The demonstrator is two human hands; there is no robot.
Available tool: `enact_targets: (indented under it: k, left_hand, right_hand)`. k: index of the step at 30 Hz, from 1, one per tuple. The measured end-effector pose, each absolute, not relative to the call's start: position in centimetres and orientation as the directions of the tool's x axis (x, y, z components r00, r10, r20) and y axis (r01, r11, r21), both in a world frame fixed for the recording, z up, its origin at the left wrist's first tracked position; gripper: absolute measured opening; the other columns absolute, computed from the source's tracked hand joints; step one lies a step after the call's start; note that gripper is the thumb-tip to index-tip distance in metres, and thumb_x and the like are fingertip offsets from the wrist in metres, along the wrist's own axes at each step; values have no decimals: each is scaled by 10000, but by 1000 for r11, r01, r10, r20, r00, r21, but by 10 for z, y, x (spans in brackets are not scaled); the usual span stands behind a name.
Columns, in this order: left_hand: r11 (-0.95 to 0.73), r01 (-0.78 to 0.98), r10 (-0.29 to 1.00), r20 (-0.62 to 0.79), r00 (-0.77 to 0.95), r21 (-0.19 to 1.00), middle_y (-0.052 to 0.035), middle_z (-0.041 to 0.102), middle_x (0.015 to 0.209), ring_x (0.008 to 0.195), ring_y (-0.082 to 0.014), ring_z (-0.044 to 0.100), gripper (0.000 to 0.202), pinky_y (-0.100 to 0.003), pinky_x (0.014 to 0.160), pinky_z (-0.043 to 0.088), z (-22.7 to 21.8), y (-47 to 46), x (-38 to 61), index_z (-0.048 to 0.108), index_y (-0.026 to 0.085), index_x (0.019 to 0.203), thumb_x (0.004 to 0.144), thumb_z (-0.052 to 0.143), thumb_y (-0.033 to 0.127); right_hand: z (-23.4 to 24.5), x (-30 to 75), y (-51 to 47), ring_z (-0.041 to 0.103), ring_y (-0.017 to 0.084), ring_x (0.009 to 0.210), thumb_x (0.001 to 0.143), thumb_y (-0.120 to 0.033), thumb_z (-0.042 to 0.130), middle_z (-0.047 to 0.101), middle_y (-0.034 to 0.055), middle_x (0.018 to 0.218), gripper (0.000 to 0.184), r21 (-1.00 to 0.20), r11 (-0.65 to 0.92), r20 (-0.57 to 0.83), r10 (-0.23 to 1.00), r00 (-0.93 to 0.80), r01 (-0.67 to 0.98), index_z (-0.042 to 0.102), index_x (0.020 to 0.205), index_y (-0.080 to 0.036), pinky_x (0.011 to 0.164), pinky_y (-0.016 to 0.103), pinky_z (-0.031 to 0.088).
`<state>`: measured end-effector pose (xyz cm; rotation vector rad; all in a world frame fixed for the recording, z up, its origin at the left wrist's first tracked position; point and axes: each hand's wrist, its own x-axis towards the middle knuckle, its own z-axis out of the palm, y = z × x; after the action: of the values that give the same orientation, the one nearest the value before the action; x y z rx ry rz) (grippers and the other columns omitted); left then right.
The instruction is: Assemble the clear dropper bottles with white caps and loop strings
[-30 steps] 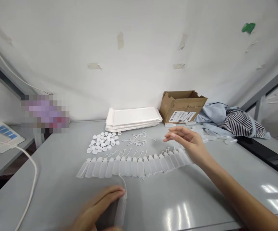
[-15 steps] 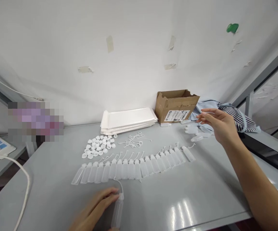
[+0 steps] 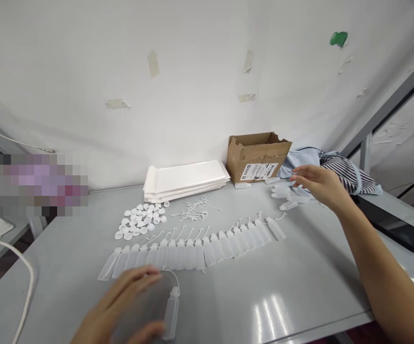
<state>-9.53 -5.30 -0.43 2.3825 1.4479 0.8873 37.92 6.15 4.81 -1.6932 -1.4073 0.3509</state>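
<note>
My left hand (image 3: 121, 310) rests low at the table's near edge, fingers curled round a small translucent squeeze bottle (image 3: 171, 313) with a thin loop at its neck. My right hand (image 3: 316, 184) is stretched far right, fingers apart, touching or just over a few loose bottles (image 3: 284, 196) beside the cardboard box (image 3: 257, 155). A row of several like bottles (image 3: 192, 251) lies across the middle. Behind it are a heap of white caps (image 3: 140, 222) and a tangle of thin plastic loops (image 3: 194, 210).
A stack of white trays (image 3: 185, 179) leans at the wall. Striped and blue cloth (image 3: 339, 167) lies right of the box, with a dark flat slab (image 3: 397, 229) by the right edge. A white cable (image 3: 24, 282) hangs at the left. The grey table (image 3: 282, 296) is glossy.
My right hand swung from above the row's right end out to the loose bottles near the box. My left hand shifted a little left with its bottle. The view turned right.
</note>
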Motion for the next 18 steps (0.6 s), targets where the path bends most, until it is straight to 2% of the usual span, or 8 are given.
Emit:
enact_targets:
  k: [2, 5, 7, 10, 18]
  left_hand:
    - [-505, 755, 852, 384, 356, 420, -22, 697, 1043, 775, -184, 685, 300, -247, 717, 562, 16, -27, -89, 651, 304, 1060, 819, 612, 478]
    - [-478, 777, 877, 280, 391, 410, -48, 693, 980, 820, -218, 649, 272, -305, 714, 533, 37, 20, -68, 670, 251, 971, 903, 466, 418]
    - [-529, 759, 847, 174, 503, 380, -70, 690, 981, 879, -246, 639, 297, -347, 745, 519, 41, 49, -51, 672, 222, 980, 907, 427, 374]
    - [-581, 723, 803, 124, 582, 374, -68, 667, 1041, 957, -249, 623, 282, -360, 804, 502, 35, 79, -30, 672, 228, 1023, 886, 439, 308]
    - [-630, 677, 758, 113, 642, 381, -77, 683, 914, 871, -266, 635, 253, -369, 722, 505, 18, 95, -14, 690, 208, 856, 858, 454, 296]
  right_hand:
    - [46, 385, 62, 621, 199, 665, 700, -228, 609, 699, 70, 735, 133, -668, -11, 293, 915, 276, 744, 647, 810, -166, 704, 349, 466]
    - [44, 389, 62, 620, 220, 674, 687, -178, 576, 702, 74, 729, 94, -544, -41, 261, 941, 215, 838, 654, 738, -174, 722, 362, 447]
    - [44, 390, 61, 632, 224, 681, 689, -170, 568, 713, 73, 753, 95, -486, -43, 227, 958, 173, 873, 654, 727, -179, 709, 347, 450]
    - [44, 391, 59, 652, 225, 698, 699, -165, 564, 727, 65, 790, 103, -424, -49, 184, 973, 139, 904, 659, 736, -184, 705, 330, 458]
    - [43, 403, 55, 658, 208, 725, 728, -98, 523, 727, 50, 804, 194, -311, -97, 144, 979, 148, 946, 682, 797, -185, 695, 290, 465]
